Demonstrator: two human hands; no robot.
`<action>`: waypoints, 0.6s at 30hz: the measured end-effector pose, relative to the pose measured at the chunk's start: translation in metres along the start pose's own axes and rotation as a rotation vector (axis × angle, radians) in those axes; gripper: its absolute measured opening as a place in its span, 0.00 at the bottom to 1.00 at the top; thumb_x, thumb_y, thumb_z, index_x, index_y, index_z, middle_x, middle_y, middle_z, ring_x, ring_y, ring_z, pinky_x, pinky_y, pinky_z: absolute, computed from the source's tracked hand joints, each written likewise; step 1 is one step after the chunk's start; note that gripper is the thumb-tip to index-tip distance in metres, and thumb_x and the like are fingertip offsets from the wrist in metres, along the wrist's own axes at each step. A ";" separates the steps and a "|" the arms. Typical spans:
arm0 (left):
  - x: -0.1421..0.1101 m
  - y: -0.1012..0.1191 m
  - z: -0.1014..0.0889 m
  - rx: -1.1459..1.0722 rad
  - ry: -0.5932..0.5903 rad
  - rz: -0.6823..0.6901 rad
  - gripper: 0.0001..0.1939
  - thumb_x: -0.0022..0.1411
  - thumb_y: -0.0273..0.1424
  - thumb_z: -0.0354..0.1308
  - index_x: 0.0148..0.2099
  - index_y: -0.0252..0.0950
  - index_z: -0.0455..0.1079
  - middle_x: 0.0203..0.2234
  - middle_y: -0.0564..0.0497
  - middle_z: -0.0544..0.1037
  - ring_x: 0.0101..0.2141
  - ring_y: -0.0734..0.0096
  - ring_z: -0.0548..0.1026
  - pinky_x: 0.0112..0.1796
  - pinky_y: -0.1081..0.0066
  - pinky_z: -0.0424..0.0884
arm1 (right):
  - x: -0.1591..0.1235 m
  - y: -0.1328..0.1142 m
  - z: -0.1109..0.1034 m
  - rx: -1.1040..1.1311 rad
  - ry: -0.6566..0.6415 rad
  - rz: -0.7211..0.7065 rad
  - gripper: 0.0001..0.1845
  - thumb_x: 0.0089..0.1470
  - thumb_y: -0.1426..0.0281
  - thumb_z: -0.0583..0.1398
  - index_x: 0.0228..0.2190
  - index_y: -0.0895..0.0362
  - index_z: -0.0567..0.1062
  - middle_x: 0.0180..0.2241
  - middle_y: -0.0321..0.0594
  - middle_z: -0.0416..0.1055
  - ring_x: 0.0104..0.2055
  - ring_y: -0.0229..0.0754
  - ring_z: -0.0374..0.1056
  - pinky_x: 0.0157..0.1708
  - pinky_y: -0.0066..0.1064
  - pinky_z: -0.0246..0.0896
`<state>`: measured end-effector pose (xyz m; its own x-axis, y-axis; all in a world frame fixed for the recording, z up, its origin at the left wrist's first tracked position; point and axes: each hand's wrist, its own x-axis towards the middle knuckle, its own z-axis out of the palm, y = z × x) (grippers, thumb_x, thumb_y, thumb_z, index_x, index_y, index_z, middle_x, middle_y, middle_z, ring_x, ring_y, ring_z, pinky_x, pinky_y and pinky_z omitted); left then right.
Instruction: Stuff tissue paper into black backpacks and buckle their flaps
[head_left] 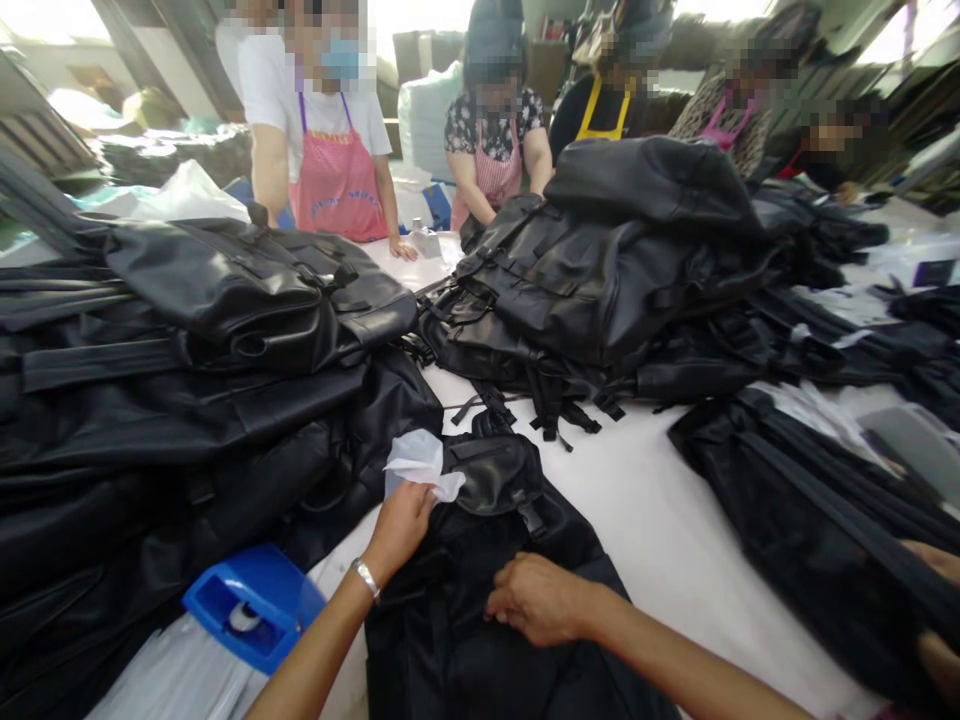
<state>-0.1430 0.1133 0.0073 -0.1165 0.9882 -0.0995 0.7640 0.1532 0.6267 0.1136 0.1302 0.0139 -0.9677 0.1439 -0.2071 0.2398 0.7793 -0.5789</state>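
A black backpack (517,660) lies flat on the white table in front of me, its top flap and a buckle towards the far end. My left hand (401,525), with a silver bracelet at the wrist, is closed on a crumpled white cloth or tissue (416,458) beside the flap. Over the middle of the backpack, my right hand (536,598) has its fingers curled and pressed together at the black fabric. Whatever those fingers may hold is hidden or too small to make out.
Black bags are heaped at the left (225,410) and far middle (600,260). A blue plastic holder (255,605) stands by my left forearm above clear plastic bags (176,675). Another black bag (810,520) lies right, near someone's hand (937,560). Several people in aprons stand across the table (637,480).
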 end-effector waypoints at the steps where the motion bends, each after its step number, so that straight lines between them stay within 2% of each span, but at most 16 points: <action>1: -0.002 0.003 0.004 0.012 -0.017 -0.001 0.15 0.65 0.33 0.44 0.43 0.33 0.70 0.43 0.39 0.75 0.46 0.56 0.72 0.48 0.60 0.64 | 0.004 -0.001 -0.001 -0.036 0.015 0.035 0.10 0.54 0.71 0.55 0.37 0.55 0.76 0.31 0.39 0.74 0.33 0.39 0.69 0.34 0.30 0.56; 6: -0.016 0.004 0.026 0.038 -0.119 -0.082 0.16 0.66 0.33 0.41 0.40 0.34 0.70 0.35 0.40 0.78 0.37 0.57 0.76 0.38 0.63 0.65 | 0.017 -0.019 -0.015 -0.176 0.107 0.131 0.12 0.60 0.68 0.51 0.35 0.58 0.73 0.33 0.43 0.71 0.34 0.43 0.67 0.36 0.34 0.58; 11: -0.016 -0.007 0.033 -0.010 -0.213 -0.171 0.17 0.62 0.32 0.44 0.26 0.34 0.67 0.25 0.45 0.77 0.28 0.66 0.73 0.29 0.69 0.61 | 0.015 -0.031 -0.026 -0.103 0.347 0.206 0.18 0.63 0.72 0.45 0.49 0.57 0.69 0.45 0.46 0.69 0.47 0.44 0.64 0.48 0.35 0.59; 14: -0.017 -0.006 0.029 0.002 -0.248 -0.188 0.17 0.61 0.29 0.43 0.24 0.33 0.66 0.23 0.45 0.76 0.26 0.68 0.72 0.28 0.70 0.60 | 0.028 -0.015 -0.014 0.042 0.299 0.226 0.21 0.57 0.78 0.49 0.50 0.57 0.69 0.47 0.47 0.70 0.49 0.43 0.65 0.50 0.33 0.60; 16: -0.020 -0.001 0.028 0.044 -0.263 -0.191 0.17 0.61 0.29 0.44 0.25 0.33 0.68 0.24 0.43 0.77 0.27 0.66 0.73 0.29 0.69 0.60 | 0.041 0.003 -0.004 0.124 0.249 0.306 0.23 0.52 0.81 0.50 0.48 0.60 0.70 0.45 0.49 0.71 0.47 0.45 0.68 0.48 0.32 0.62; 18: -0.023 0.006 0.028 0.096 -0.269 -0.177 0.14 0.61 0.28 0.45 0.28 0.32 0.71 0.28 0.41 0.78 0.30 0.62 0.75 0.31 0.67 0.62 | 0.056 0.022 -0.001 0.145 0.284 0.403 0.24 0.50 0.82 0.50 0.49 0.63 0.70 0.45 0.52 0.72 0.46 0.47 0.69 0.47 0.33 0.63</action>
<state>-0.1179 0.0912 -0.0085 -0.0902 0.9081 -0.4090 0.8045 0.3085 0.5075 0.0652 0.1564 -0.0098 -0.7743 0.5910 -0.2261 0.5872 0.5379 -0.6049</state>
